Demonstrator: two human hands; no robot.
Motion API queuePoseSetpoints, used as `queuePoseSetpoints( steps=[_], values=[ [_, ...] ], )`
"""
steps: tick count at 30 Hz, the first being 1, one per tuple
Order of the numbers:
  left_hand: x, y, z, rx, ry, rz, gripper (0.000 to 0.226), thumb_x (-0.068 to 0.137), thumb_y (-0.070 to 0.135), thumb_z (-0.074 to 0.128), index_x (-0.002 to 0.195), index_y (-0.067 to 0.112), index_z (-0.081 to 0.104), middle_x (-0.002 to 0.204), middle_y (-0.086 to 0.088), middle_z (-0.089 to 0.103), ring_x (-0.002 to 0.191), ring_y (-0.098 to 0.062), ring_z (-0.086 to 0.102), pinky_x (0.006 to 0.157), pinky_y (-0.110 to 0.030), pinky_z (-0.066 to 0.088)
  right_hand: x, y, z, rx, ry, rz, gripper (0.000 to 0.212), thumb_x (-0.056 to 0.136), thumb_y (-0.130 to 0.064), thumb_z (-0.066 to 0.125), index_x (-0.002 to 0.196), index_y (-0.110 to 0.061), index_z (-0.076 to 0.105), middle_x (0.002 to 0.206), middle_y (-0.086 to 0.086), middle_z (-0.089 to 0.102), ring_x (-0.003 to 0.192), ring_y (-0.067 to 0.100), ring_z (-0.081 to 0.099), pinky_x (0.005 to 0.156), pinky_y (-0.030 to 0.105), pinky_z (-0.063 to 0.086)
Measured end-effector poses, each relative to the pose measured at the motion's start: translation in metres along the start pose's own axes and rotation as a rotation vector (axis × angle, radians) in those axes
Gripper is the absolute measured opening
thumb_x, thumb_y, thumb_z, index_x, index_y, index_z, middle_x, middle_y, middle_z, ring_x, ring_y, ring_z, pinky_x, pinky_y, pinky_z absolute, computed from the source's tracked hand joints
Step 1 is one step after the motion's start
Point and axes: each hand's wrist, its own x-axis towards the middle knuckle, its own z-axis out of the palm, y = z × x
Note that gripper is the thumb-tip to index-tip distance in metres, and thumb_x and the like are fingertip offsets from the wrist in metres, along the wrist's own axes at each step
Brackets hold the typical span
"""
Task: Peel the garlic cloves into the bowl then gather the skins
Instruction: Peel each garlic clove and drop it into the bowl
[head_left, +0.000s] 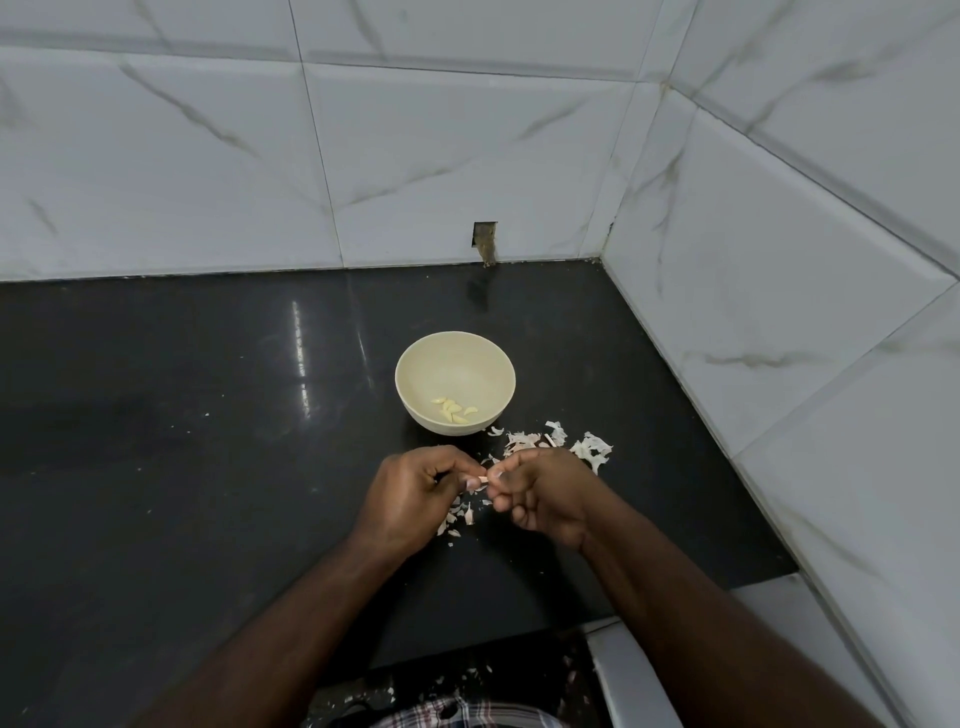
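You are working over a glossy black counter (182, 415), smooth enough to be mirroring the light, set in a corner of white marble-veined tiles (467, 156). A round, matte cream bowl (455, 353) is sitting just beyond your hands, with a few pale, curved peeled cloves (453, 409) lying in its bottom. Thin, papery white and pinkish skins (550, 444) are lying scattered to the right of the bowl and beneath your hands. Your left hand (410, 499) and right hand (540, 493) are meeting fingertip to fingertip, both curled tight and pinching one small garlic clove (482, 479) between them, above the counter and near the bowl. No writing is showing anywhere.
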Motion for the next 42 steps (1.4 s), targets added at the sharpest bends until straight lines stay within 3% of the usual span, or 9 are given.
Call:
queuePoseSetpoints(
  steps=[5, 9, 14, 17, 21, 25, 27, 31, 42],
  values=[
    [0.004, -0.006, 0.000, -0.177, -0.018, -0.070, 0.034, 0.086, 0.005, 0.075, 0.084, 0.039, 0.077, 0.085, 0.014, 0.075, 0.082, -0.009, 0.070, 0.077, -0.030, 0.056, 0.000, 0.003, -0.004, 0.029, -0.063, -0.068, 0.018, 0.093, 0.005, 0.055, 0.084, -0.007, 0.066, 0.073, 0.008, 0.068, 0.058, 0.013, 0.061, 0.052, 0.021, 0.043],
    [0.008, -0.008, -0.002, -0.270, -0.051, -0.151, 0.032, 0.087, 0.005, 0.073, 0.085, 0.037, 0.078, 0.085, 0.006, 0.075, 0.082, -0.019, 0.070, 0.079, -0.031, 0.055, -0.001, 0.006, -0.007, -0.156, -0.067, -0.286, 0.017, 0.096, 0.003, 0.056, 0.089, -0.006, 0.069, 0.082, 0.009, 0.073, 0.066, 0.015, 0.066, 0.056, 0.021, 0.047],
    [0.010, -0.009, -0.002, -0.392, -0.090, -0.241, 0.021, 0.088, 0.002, 0.072, 0.087, 0.023, 0.077, 0.081, -0.014, 0.073, 0.072, -0.015, 0.066, 0.073, -0.030, 0.054, 0.000, 0.006, -0.014, -0.449, -0.084, -0.466, 0.008, 0.091, -0.005, 0.069, 0.096, -0.006, 0.075, 0.066, 0.000, 0.071, 0.062, 0.008, 0.063, 0.059, 0.019, 0.046],
    [0.009, -0.008, -0.001, -0.492, -0.113, -0.280, 0.013, 0.089, -0.002, 0.068, 0.093, 0.010, 0.071, 0.075, -0.013, 0.072, 0.068, -0.016, 0.063, 0.066, -0.025, 0.052, -0.001, 0.002, -0.017, -0.466, -0.093, -0.543, 0.007, 0.090, -0.002, 0.070, 0.093, -0.005, 0.076, 0.066, -0.003, 0.071, 0.061, 0.005, 0.063, 0.062, 0.018, 0.047],
    [0.008, -0.008, -0.003, -0.608, -0.153, -0.327, 0.006, 0.092, -0.002, 0.065, 0.093, 0.002, 0.069, 0.076, -0.011, 0.072, 0.065, -0.013, 0.061, 0.060, -0.021, 0.049, -0.001, 0.000, -0.019, -0.534, -0.086, -0.609, 0.008, 0.089, -0.006, 0.072, 0.094, -0.009, 0.078, 0.070, 0.006, 0.073, 0.063, 0.007, 0.064, 0.063, 0.023, 0.048],
    [0.006, -0.005, 0.000, -0.629, -0.171, -0.337, 0.006, 0.088, 0.000, 0.069, 0.094, -0.001, 0.069, 0.075, -0.010, 0.070, 0.063, -0.012, 0.059, 0.058, -0.019, 0.048, 0.000, 0.000, -0.019, -0.634, 0.024, -0.698, 0.016, 0.087, -0.014, 0.075, 0.087, -0.030, 0.076, 0.075, -0.003, 0.073, 0.066, 0.014, 0.065, 0.065, 0.033, 0.052],
    [0.006, -0.002, 0.002, -0.620, -0.163, -0.322, 0.010, 0.083, -0.001, 0.074, 0.092, 0.001, 0.071, 0.072, -0.009, 0.070, 0.061, -0.010, 0.060, 0.059, -0.019, 0.048, 0.000, 0.001, -0.020, -0.690, 0.074, -0.734, 0.021, 0.085, -0.016, 0.077, 0.081, -0.037, 0.073, 0.079, -0.010, 0.073, 0.073, 0.007, 0.066, 0.071, 0.032, 0.053],
    [0.008, 0.002, 0.006, -0.475, -0.127, -0.262, 0.002, 0.086, 0.003, 0.074, 0.086, 0.005, 0.073, 0.073, -0.008, 0.073, 0.064, -0.009, 0.063, 0.062, -0.019, 0.050, 0.002, 0.005, -0.020, -0.694, 0.157, -0.763, 0.019, 0.081, -0.016, 0.079, 0.077, -0.034, 0.072, 0.086, -0.012, 0.074, 0.085, 0.006, 0.069, 0.080, 0.034, 0.055],
    [0.007, 0.009, 0.013, -0.481, -0.131, -0.336, 0.016, 0.097, 0.009, 0.061, 0.088, 0.008, 0.073, 0.068, -0.006, 0.070, 0.058, -0.010, 0.057, 0.054, -0.019, 0.043, 0.009, 0.019, -0.014, -0.718, 0.330, -0.957, 0.012, 0.078, -0.005, 0.069, 0.080, -0.017, 0.072, 0.083, -0.011, 0.070, 0.082, 0.005, 0.065, 0.073, 0.028, 0.054]
  ],
)
